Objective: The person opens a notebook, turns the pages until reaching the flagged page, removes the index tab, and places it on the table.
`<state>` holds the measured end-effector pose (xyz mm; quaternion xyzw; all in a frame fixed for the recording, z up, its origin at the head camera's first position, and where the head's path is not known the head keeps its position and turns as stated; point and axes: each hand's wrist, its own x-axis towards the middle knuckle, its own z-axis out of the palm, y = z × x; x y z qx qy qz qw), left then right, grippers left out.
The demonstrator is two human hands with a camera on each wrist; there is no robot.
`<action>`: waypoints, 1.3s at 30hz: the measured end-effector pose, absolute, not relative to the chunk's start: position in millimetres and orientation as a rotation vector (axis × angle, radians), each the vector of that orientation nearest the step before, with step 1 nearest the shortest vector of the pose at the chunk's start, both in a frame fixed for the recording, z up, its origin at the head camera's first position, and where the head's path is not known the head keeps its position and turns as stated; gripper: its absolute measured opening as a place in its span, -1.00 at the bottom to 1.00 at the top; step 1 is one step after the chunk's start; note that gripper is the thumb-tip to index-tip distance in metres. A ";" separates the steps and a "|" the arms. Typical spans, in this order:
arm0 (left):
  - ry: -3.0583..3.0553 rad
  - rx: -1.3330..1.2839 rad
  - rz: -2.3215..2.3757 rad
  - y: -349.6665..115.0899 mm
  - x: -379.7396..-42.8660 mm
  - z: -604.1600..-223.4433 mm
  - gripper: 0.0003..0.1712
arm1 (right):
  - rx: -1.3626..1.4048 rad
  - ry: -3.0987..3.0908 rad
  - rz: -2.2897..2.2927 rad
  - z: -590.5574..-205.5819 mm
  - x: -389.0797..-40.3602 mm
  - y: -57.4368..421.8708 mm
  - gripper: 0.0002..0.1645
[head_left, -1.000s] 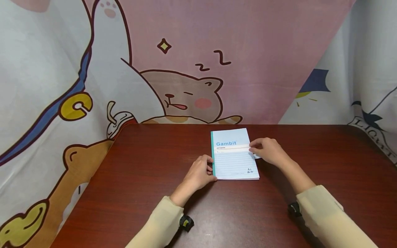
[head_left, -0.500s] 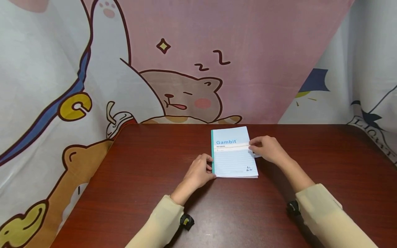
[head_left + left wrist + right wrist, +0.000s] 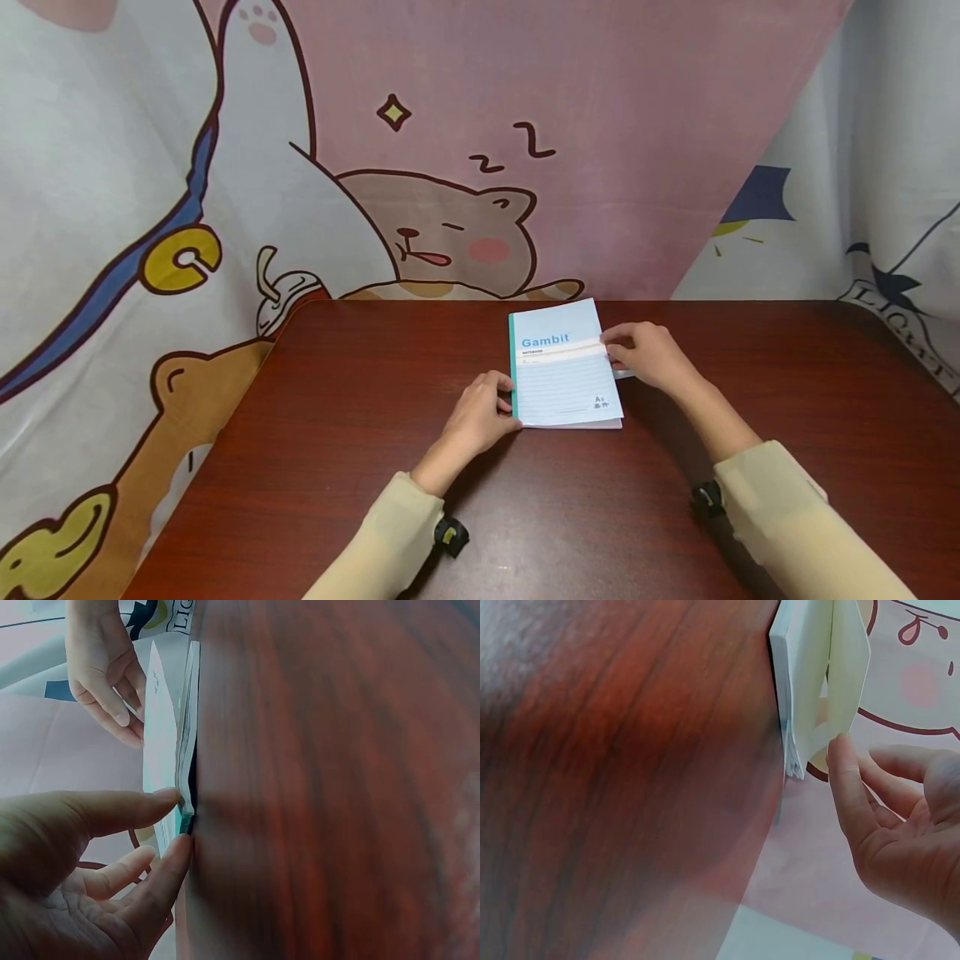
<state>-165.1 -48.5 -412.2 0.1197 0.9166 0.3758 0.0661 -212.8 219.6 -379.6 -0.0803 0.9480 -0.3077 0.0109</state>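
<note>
A paper notebook [image 3: 562,383] with a teal spine and "Gambit" on its cover lies near the table's back edge. Its front cover stands slightly lifted along the right side, showing a gap over the pages in the right wrist view. My left hand [image 3: 480,417] grips the lower spine; thumb and a finger sit on either side of it in the left wrist view. At the opposite edge, my right hand [image 3: 648,354] holds the raised cover [image 3: 847,667] by its fingertips. Their exact contact is partly hidden. A small white piece [image 3: 624,374] juts from under the right edge.
The dark red-brown wooden table [image 3: 337,467] runs back to a cartoon-printed cloth [image 3: 637,150]. More printed cloth hangs at the left and right. Each sleeve carries a black wrist camera, one on the left [image 3: 452,537] and one on the right [image 3: 707,500].
The cover's right side has risen from the pages, with my right hand moving slightly up and back. The left hand stays at the spine. The notebook appears marginally farther away.
</note>
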 end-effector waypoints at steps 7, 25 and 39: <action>2.752 0.382 1.183 -50.8 -165.0 -413.6 -0.49 | -0.226 2.957 -0.978 -373.2 -212.2 217.8 -0.65; 2.696 0.440 1.301 -53.7 -163.9 -413.1 -0.57 | -0.153 2.780 -1.326 -361.3 -211.6 210.0 -0.60; 2.697 0.511 1.419 -50.7 -160.1 -412.2 -0.61 | -0.182 2.734 -1.567 -355.7 -209.4 200.2 -0.60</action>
